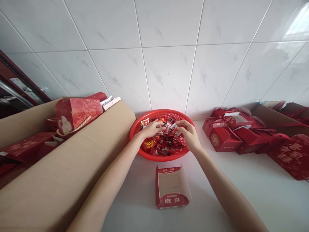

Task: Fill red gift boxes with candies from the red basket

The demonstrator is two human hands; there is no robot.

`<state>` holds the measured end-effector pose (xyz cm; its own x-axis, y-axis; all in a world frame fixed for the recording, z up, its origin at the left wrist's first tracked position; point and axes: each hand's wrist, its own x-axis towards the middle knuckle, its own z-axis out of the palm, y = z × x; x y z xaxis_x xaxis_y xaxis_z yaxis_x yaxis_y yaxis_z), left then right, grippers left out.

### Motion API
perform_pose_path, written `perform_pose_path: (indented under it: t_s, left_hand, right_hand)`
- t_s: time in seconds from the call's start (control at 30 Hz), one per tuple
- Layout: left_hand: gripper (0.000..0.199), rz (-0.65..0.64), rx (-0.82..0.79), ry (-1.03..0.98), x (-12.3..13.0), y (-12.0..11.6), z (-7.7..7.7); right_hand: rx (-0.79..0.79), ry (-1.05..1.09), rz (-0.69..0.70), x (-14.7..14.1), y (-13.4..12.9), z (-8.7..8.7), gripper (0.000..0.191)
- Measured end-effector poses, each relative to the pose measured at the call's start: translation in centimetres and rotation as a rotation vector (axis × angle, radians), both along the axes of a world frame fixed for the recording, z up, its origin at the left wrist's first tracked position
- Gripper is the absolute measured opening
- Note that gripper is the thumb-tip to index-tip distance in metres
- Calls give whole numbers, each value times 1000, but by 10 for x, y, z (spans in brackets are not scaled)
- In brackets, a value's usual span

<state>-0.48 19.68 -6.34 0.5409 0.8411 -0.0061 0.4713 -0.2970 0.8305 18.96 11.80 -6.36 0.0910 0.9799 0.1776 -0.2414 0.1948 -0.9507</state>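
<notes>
A red plastic basket (134, 138) stands against the wall, filled with wrapped candies (165, 141) in red, pink and dark wrappers. My left hand (152, 129) reaches over its left side, fingers stretched out and apart just above the candies, with nothing visibly held. On the right side my right hand (189, 133) pinches a small white-and-red wrapped candy (173, 127) between thumb and fingers. In front of the basket sits an open red paper gift box (172, 200), its bare inner bottom visible between raised flaps.
A long cardboard carton (103, 141) with red gift boxes (85, 111) inside stands at the left. Folded red gift boxes (225, 138) are piled at the right, beside another carton (270, 117). White tiled wall (169, 77) rises behind the table (135, 199).
</notes>
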Motion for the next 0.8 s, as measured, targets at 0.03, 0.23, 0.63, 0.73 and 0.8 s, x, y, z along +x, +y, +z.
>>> perform_pose_path:
  t_s: [0.03, 0.23, 0.63, 0.73, 0.8]
  left_hand:
    - [45, 9, 18, 4, 0, 1, 0]
    - [40, 64, 188, 103, -2, 2, 3]
    - [31, 5, 384, -259, 11, -7, 9]
    - [27, -80, 492, -249, 15, -13, 11]
    - [27, -98, 562, -245, 17, -15, 10]
  right_hand:
    - [1, -3, 1, 0, 0, 0, 21]
    - [-6, 8, 9, 0, 0, 0, 22]
    - [-27, 10, 32, 1, 2, -4, 29]
    - [-73, 54, 35, 2, 4, -3, 26]
    - [-105, 104, 50, 2, 5, -2, 26]
